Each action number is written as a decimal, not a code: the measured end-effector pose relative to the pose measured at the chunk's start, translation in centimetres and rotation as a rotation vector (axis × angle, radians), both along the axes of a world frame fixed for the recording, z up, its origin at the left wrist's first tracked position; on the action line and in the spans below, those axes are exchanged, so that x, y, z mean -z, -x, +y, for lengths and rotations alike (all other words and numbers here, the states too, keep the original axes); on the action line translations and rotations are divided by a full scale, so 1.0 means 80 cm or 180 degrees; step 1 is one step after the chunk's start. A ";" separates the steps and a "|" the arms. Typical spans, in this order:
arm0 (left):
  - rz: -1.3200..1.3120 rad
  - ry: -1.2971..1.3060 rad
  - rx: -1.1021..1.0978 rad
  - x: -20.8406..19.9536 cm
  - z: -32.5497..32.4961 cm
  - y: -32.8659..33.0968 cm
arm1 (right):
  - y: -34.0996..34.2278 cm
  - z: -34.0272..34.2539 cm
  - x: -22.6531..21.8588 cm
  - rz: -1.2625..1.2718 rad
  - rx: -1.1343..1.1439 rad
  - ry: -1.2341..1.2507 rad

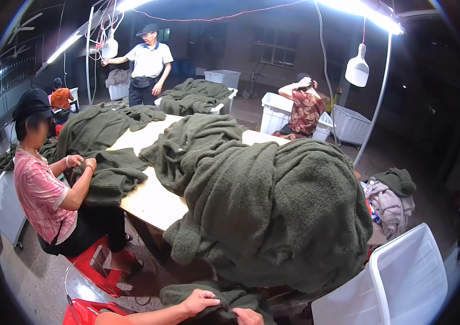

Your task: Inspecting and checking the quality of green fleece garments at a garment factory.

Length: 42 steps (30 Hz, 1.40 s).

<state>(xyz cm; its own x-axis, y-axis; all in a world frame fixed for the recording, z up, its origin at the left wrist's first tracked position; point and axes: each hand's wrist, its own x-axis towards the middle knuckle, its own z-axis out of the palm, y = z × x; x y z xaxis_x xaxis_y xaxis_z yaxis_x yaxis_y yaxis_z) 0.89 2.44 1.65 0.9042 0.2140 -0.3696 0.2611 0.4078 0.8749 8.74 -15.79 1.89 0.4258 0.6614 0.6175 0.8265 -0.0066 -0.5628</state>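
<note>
Fuzzy dark-green cloth (177, 293) low before a pale flat-topped table (157, 197);
left hand (200, 303) pinches it, thumb against fingers; right hand (249, 317) beside, cropped; its grip I cannot tell.

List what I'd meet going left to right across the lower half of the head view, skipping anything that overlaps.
Pale wheeled bin → red stool → left hand → right hand → large white bin.

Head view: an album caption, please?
Left hand and right hand at dark green cloth, before a table heaped with more.
</note>
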 end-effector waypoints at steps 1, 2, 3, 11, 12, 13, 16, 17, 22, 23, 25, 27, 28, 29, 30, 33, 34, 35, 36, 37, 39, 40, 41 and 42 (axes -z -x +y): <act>-0.0012 -0.0040 -0.0021 0.002 -0.006 -0.001 | 0.002 0.006 -0.004 0.0031 -0.0346 -0.0142; 0.0071 -0.0351 0.0297 0.004 -0.010 -0.003 | 0.006 0.011 -0.007 -0.0103 -0.0452 -0.0142; 0.0132 -0.0602 0.0686 0.008 -0.013 -0.004 | 0.011 0.015 -0.009 -0.0239 -0.0562 -0.0145; 0.0219 0.0063 0.0838 0.031 -0.009 0.006 | 0.021 0.033 0.006 -0.0333 -0.0219 -0.0149; 0.0151 0.0037 0.0750 0.032 -0.008 0.007 | 0.021 0.034 0.009 -0.0294 -0.0206 -0.0080; 0.0179 -0.0026 0.0717 0.033 -0.008 0.007 | 0.021 0.034 0.011 -0.0297 -0.0238 -0.0082; 0.0253 -0.0119 0.0679 0.036 -0.006 0.008 | 0.021 0.036 0.017 -0.0330 -0.0203 -0.0016; 0.0231 -0.0142 0.0758 0.037 -0.005 0.009 | 0.021 0.037 0.018 -0.0286 -0.0162 0.0033; 0.0108 -0.0150 0.0604 0.046 -0.002 0.012 | 0.018 0.040 0.018 -0.0045 -0.0115 0.0140; 0.0152 -0.0163 0.0566 0.046 -0.004 0.014 | 0.019 0.040 0.017 0.0003 -0.0143 0.0168; 0.0065 0.0006 0.0381 0.047 -0.006 0.015 | 0.020 0.040 0.016 0.0208 -0.0201 0.0265; 0.0167 -0.0348 0.0330 0.046 -0.009 0.018 | 0.021 0.040 0.015 0.0297 -0.0143 0.0418; 0.0162 -0.0415 0.0294 0.045 -0.010 0.019 | 0.021 0.041 0.015 0.0456 -0.0163 0.0446; 0.0115 -0.0556 0.0327 0.044 -0.009 0.019 | 0.020 0.042 0.015 0.0666 -0.0041 0.0629; -0.0064 -0.0425 0.0286 0.043 -0.009 0.020 | 0.019 0.042 0.015 0.0635 -0.0003 0.0609; 0.0044 -0.0862 0.0458 0.040 -0.005 0.020 | 0.011 0.045 0.020 0.0758 -0.0173 0.0464; -0.0064 -0.0822 0.0426 0.040 -0.004 0.020 | 0.007 0.046 0.022 0.0900 -0.0324 0.0331; -0.0074 -0.0797 0.0357 0.040 -0.004 0.020 | 0.005 0.046 0.025 0.0904 -0.0349 0.0338; -0.0147 -0.0950 0.0396 0.039 -0.003 0.020 | 0.004 0.045 0.028 0.1309 -0.0432 0.0496; -0.0219 -0.1145 0.0486 0.039 -0.004 0.020 | 0.004 0.043 0.031 0.1713 -0.0502 0.0591; -0.0179 -0.1245 0.0399 0.038 -0.005 0.021 | 0.005 0.040 0.038 0.1872 -0.0566 0.0697; -0.0121 -0.1398 0.0480 0.037 -0.006 0.022 | 0.006 0.038 0.040 0.2170 -0.0369 0.0828; -0.0140 -0.1392 0.0386 0.036 -0.006 0.023 | 0.007 0.037 0.042 0.2461 -0.0074 0.1145; -0.0143 -0.1570 0.0403 0.035 -0.007 0.023 | 0.007 0.036 0.045 0.2600 -0.0120 0.1147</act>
<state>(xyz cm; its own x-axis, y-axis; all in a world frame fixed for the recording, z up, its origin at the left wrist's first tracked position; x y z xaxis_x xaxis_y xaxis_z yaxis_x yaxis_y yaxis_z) -0.97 1.85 -1.14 0.9470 0.2408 -0.2124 0.2395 -0.0890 0.9668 8.21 -12.90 -1.68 0.6159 0.7791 -0.1169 0.1719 -0.2778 -0.9451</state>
